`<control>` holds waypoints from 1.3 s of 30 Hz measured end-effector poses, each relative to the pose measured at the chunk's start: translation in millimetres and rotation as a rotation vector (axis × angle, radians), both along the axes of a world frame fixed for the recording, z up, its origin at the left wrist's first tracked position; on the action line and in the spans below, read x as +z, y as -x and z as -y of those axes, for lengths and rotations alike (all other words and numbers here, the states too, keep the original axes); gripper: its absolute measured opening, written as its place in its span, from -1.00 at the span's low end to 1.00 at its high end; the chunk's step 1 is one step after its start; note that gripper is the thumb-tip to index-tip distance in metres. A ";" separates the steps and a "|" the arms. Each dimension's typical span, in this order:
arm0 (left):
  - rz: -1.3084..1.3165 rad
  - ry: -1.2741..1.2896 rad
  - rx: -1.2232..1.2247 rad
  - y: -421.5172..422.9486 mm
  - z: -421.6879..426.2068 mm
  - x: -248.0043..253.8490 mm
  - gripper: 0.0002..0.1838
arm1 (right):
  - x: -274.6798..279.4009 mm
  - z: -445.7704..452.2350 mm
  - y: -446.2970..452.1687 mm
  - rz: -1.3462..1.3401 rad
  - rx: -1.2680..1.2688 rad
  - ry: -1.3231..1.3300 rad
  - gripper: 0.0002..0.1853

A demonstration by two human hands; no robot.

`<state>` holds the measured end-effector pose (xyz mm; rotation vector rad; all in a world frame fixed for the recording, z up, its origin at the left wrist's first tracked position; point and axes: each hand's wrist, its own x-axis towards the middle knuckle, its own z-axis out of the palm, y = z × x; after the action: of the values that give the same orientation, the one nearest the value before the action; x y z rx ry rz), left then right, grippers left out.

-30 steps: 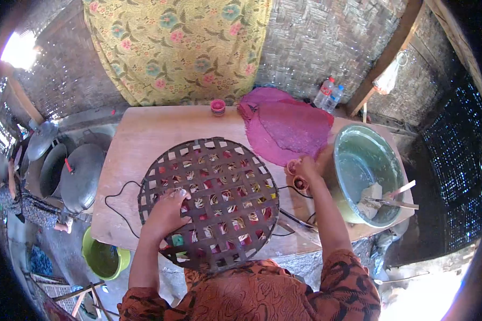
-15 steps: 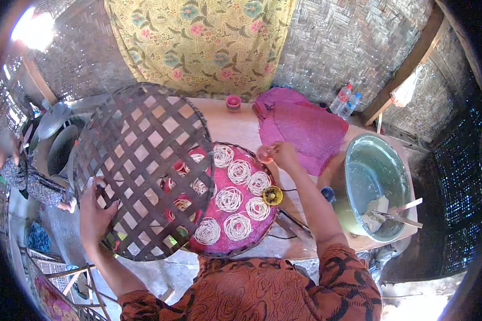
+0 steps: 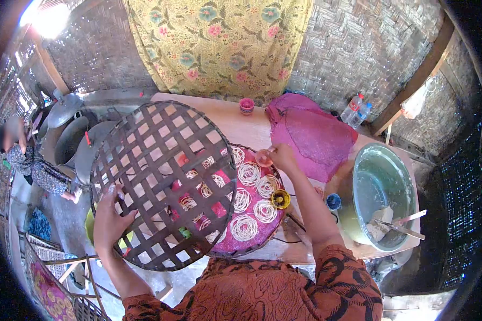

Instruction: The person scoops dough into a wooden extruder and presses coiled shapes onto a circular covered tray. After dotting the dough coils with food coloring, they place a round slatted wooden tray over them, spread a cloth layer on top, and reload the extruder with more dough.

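Note:
My left hand (image 3: 111, 216) grips the left side of a round, dark, open-weave bamboo tray (image 3: 163, 182), which is tilted up. It covers the left part of a second round tray lined with pink cloth (image 3: 238, 247). On that cloth lie several flat coils of pale strands (image 3: 244, 228), some glimpsed through the lattice. My right hand (image 3: 283, 159) is closed around a small pinkish cup (image 3: 263, 158) above the lined tray's upper right edge. Near its right rim sits a yellow fluted cup (image 3: 280, 199) with something dark inside.
A blue cup (image 3: 333, 201) stands beside a large green tub (image 3: 359, 214) holding dough-like material and sticks. Magenta cloth (image 3: 316, 134), a pink cup (image 3: 246, 106) and plastic bottles (image 3: 357, 112) are at the back. At far left, another person (image 3: 40, 168) is near large pans (image 3: 72, 139).
The open-weave tray has shifted right with my left hand, covering more of the coils. My right hand still holds the pinkish cup near the lined tray's edge. The whole view has shifted slightly.

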<state>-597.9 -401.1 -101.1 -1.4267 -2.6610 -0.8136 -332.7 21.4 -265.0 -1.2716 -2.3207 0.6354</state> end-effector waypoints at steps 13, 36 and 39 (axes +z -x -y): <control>-0.069 0.161 -0.261 -25.7 -66.8 -20.4 -0.27 | -18.5 8.2 -42.5 -0.128 -0.002 0.021 -0.73; -0.050 -0.007 0.080 4.7 -20.3 9.2 -0.37 | 1.1 3.0 23.9 -0.100 -0.095 0.054 -0.76; -0.043 0.037 0.065 0.0 -17.5 5.5 -0.38 | 0.2 5.5 33.0 -0.032 -0.055 0.136 -0.72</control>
<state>-597.9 -383.6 -95.6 -1.3413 -2.6883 -0.7235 -365.7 15.9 -264.8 -1.3696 -2.2414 0.8005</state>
